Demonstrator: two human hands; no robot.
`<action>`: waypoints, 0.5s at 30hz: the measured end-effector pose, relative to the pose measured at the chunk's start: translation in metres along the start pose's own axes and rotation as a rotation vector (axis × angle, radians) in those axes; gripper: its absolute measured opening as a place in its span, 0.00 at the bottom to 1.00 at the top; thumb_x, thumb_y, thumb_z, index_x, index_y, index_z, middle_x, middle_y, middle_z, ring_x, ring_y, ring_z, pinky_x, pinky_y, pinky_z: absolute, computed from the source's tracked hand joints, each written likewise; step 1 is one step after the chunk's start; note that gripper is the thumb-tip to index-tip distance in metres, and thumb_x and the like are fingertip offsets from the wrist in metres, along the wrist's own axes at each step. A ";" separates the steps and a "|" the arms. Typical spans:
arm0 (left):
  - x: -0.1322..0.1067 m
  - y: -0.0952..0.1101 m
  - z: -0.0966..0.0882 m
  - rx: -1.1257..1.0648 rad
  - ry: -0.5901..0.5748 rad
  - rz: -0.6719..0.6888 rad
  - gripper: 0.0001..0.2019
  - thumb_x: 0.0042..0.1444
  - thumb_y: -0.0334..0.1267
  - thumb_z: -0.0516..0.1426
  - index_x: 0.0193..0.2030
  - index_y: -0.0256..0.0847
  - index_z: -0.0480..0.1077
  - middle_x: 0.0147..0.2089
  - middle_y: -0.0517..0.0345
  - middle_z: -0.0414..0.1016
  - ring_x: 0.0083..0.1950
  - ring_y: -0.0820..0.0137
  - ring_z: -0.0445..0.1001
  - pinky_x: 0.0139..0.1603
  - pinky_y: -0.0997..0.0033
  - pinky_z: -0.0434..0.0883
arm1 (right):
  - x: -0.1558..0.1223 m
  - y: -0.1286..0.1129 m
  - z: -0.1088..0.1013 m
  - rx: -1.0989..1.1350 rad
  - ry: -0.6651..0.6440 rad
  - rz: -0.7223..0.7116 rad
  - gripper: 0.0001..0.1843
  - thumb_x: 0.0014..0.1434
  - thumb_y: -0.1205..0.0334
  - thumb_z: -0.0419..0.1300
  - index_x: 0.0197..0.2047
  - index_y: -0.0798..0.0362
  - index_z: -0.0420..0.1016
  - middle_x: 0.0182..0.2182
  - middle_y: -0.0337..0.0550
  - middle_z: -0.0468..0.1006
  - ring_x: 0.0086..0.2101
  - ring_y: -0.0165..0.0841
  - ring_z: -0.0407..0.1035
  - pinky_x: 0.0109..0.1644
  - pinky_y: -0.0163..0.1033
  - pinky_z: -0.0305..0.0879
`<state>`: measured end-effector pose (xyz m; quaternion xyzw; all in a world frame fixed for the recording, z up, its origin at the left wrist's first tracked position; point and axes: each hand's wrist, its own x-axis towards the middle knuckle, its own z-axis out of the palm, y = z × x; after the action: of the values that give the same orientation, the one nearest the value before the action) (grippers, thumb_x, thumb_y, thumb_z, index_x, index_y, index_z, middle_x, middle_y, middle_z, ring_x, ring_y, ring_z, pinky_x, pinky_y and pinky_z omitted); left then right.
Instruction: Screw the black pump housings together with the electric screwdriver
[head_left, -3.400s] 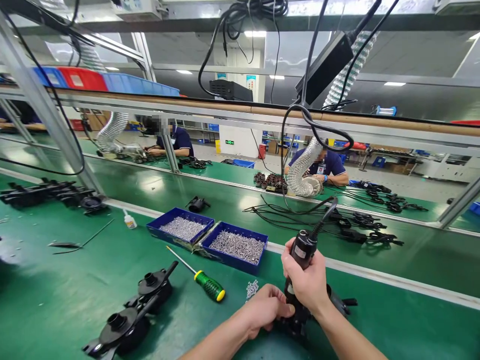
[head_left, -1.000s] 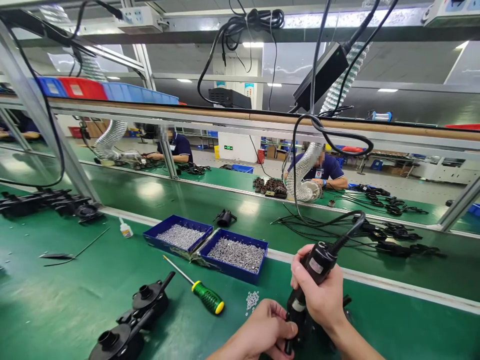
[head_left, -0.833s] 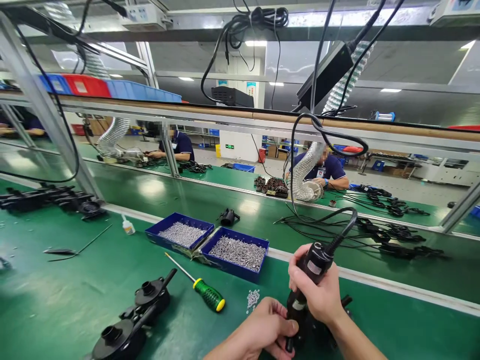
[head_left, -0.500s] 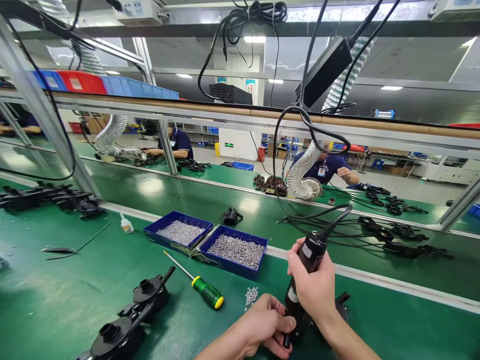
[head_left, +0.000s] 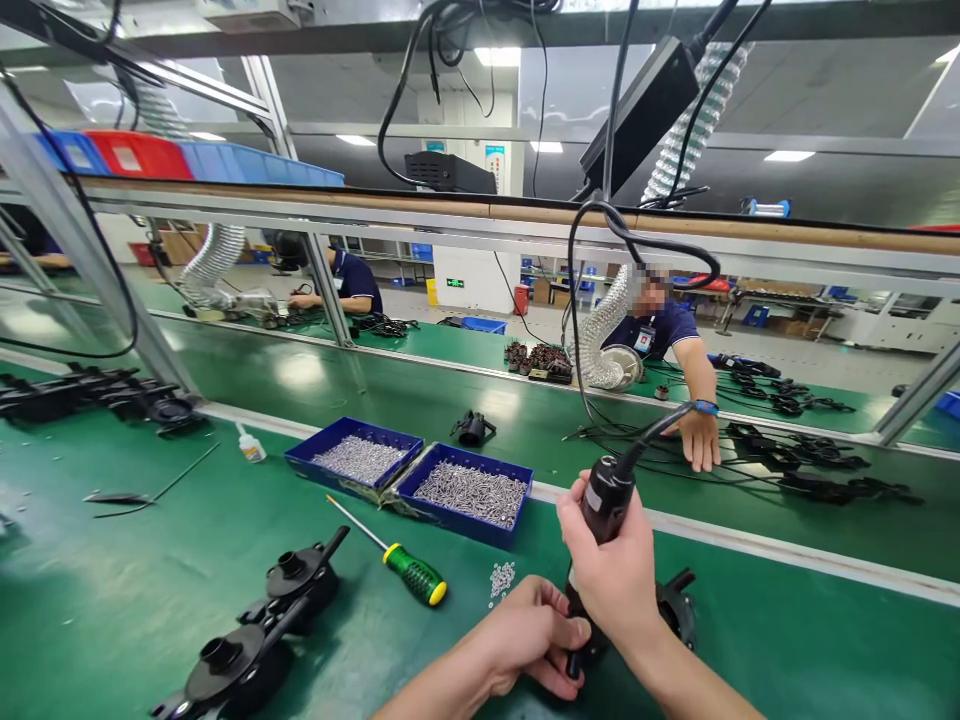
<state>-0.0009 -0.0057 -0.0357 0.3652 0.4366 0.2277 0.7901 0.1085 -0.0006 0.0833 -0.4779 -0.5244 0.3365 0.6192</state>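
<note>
My right hand (head_left: 619,575) is wrapped round a black corded electric screwdriver (head_left: 604,500), held nearly upright with its lower end down at a black plastic part (head_left: 679,612). My left hand (head_left: 536,632) is closed with thumb and fingers on that part, beside the driver's lower end. The tip and much of the part are hidden by my hands. Left of my hands lie a small pile of washers (head_left: 502,578) and a green-and-yellow screwdriver (head_left: 417,575). Behind them stand a blue tray of screws (head_left: 469,493) and a blue tray of small metal pieces (head_left: 360,458).
Black plastic assemblies (head_left: 289,578) lie at front left. A small white bottle (head_left: 250,445) stands behind. Across the line, a co-worker's hand (head_left: 699,440) rests among black cables (head_left: 757,465). A metal rail (head_left: 750,548) divides the green surfaces; the driver's cord hangs from above.
The co-worker opposite has stretched an arm forward onto the cables. My right hand and the electric screwdriver have shifted slightly left in view; my left hand keeps its hold.
</note>
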 end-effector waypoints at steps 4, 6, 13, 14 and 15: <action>-0.004 0.004 0.003 0.023 0.029 0.014 0.28 0.36 0.49 0.78 0.31 0.40 0.66 0.22 0.58 0.72 0.25 0.62 0.80 0.25 0.64 0.81 | 0.000 0.003 -0.003 0.067 -0.064 -0.048 0.16 0.63 0.49 0.68 0.46 0.50 0.73 0.32 0.37 0.75 0.25 0.29 0.66 0.28 0.37 0.68; -0.006 0.005 0.004 0.024 0.037 0.011 0.28 0.36 0.49 0.78 0.31 0.40 0.67 0.22 0.58 0.73 0.25 0.62 0.79 0.24 0.64 0.81 | 0.000 0.006 -0.007 0.096 -0.069 -0.064 0.15 0.63 0.50 0.68 0.47 0.49 0.73 0.31 0.37 0.75 0.24 0.28 0.67 0.28 0.37 0.68; -0.016 0.007 0.012 0.000 0.117 0.028 0.29 0.37 0.47 0.78 0.37 0.39 0.67 0.23 0.60 0.74 0.24 0.65 0.78 0.23 0.68 0.79 | 0.000 0.006 -0.010 0.155 -0.132 -0.067 0.15 0.62 0.51 0.68 0.46 0.50 0.73 0.30 0.37 0.76 0.23 0.28 0.67 0.27 0.36 0.69; -0.018 0.009 0.014 -0.005 0.137 0.041 0.30 0.37 0.47 0.78 0.40 0.39 0.67 0.24 0.61 0.74 0.23 0.65 0.78 0.23 0.67 0.79 | 0.001 0.006 -0.010 0.172 -0.146 -0.065 0.15 0.62 0.51 0.68 0.46 0.50 0.73 0.31 0.38 0.76 0.23 0.27 0.68 0.27 0.36 0.69; -0.020 0.010 0.016 -0.011 0.155 0.062 0.33 0.37 0.45 0.78 0.45 0.39 0.67 0.26 0.63 0.73 0.23 0.66 0.78 0.24 0.66 0.80 | 0.002 0.006 -0.010 0.195 -0.161 -0.060 0.15 0.62 0.52 0.68 0.46 0.50 0.73 0.31 0.38 0.76 0.22 0.27 0.68 0.26 0.36 0.69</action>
<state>0.0021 -0.0187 -0.0118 0.3553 0.4835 0.2819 0.7487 0.1190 0.0007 0.0780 -0.3708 -0.5512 0.4047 0.6284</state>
